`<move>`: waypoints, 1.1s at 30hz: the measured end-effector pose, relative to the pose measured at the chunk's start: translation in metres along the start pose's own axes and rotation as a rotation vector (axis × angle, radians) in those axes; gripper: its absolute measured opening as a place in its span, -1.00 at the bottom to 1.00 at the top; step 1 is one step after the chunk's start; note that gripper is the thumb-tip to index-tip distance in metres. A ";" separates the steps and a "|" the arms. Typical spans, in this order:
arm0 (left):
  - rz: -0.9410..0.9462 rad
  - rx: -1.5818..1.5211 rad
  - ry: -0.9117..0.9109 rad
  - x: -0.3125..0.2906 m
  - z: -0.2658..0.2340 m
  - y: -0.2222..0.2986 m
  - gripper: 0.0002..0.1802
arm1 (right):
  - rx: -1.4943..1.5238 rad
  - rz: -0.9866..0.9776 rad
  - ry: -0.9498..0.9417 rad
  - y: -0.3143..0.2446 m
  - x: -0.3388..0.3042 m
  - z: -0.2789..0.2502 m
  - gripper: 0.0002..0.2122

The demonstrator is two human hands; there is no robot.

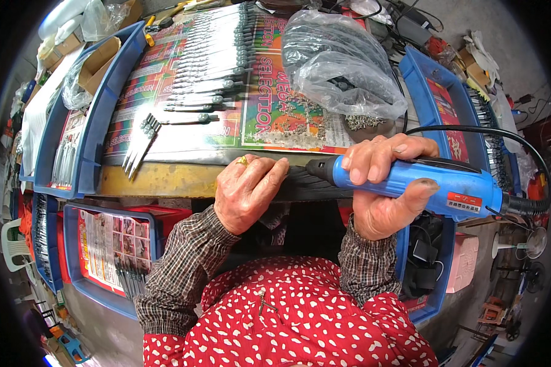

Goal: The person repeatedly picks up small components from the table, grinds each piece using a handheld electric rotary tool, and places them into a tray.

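Observation:
My right hand [382, 183] is wrapped round a blue electric screwdriver [441, 186], which lies nearly level with its black nose pointing left. The nose ends close to the fingertips of my left hand [246, 194]. That hand is closed in a pinch at the table's front edge, a yellow ring on one finger; what it grips is hidden. Beyond my hands, small metal screws [297, 125] are scattered on a colourful printed sheet [260, 113]. A long row of slim silver-and-dark parts [217, 58] lies further back, and several similar parts [142, 142] lie at the left.
A clear plastic bag [343, 61] of dark parts sits at the back right, beside a pile of screws [364, 121]. Blue trays stand left [95, 147], right [415, 76] and lower left [73, 244]. The screwdriver's black cable [520, 147] loops round the right side.

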State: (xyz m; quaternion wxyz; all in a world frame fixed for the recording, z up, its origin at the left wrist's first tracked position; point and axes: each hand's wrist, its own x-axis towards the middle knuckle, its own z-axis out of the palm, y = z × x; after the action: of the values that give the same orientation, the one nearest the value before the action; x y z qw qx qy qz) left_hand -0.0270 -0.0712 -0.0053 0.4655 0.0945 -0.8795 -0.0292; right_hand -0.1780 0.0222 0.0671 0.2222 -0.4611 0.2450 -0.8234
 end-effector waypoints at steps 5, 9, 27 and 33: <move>0.011 0.005 -0.004 -0.001 -0.001 0.000 -0.63 | 0.010 -0.001 0.007 0.000 -0.001 0.000 -0.58; 0.022 0.029 -0.012 -0.003 -0.001 -0.001 -0.63 | 0.005 -0.011 0.008 0.001 -0.001 -0.001 -0.58; 0.026 0.013 0.008 -0.003 -0.001 -0.001 -0.60 | -0.005 0.020 0.024 0.000 -0.003 -0.002 -0.58; 0.027 0.010 0.011 -0.003 -0.001 0.000 -0.64 | -0.002 0.017 0.024 0.000 -0.003 -0.003 -0.58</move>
State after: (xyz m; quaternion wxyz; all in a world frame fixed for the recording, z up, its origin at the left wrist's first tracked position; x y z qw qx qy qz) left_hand -0.0242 -0.0707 -0.0068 0.4701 0.0850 -0.8784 -0.0178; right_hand -0.1789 0.0242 0.0637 0.2256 -0.4495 0.2523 -0.8267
